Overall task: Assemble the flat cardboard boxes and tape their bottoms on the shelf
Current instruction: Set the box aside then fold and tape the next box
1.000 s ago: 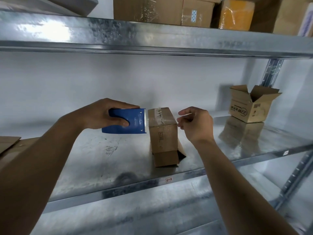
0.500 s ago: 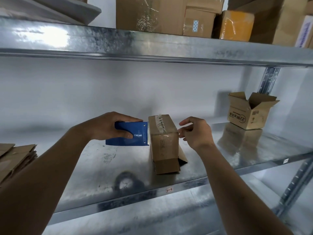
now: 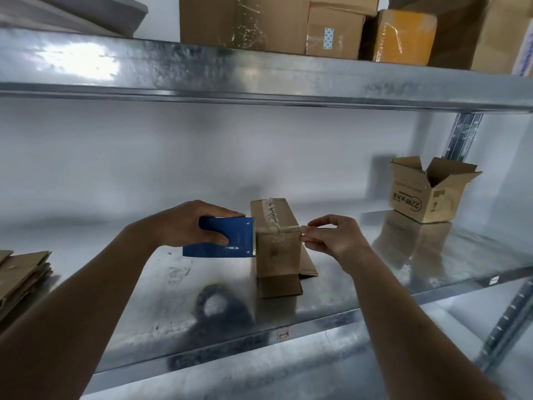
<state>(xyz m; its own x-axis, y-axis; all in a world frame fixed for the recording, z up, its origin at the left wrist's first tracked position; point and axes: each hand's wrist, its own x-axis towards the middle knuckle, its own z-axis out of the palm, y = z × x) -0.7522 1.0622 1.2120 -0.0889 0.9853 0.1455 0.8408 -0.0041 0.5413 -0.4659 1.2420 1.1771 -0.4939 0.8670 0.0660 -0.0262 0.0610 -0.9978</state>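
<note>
Cardboard box (image 3: 275, 241) stands at frame centre on the shelf (image 3: 331, 319), your left hand (image 3: 190, 223) gripping the blue tape cutter (image 3: 222, 238) against it, your right hand (image 3: 331, 238) pinching the tape (image 3: 281, 230) at its other edge.

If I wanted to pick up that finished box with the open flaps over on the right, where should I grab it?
Probably by its two opposite side walls, below the flaps, coming down from above or from the front. The open-topped box stands upright on the metal shelf with its flaps splayed outward, so they would likely bend if pulled. The flat walls look firmer, and nothing stands close beside it.
</note>
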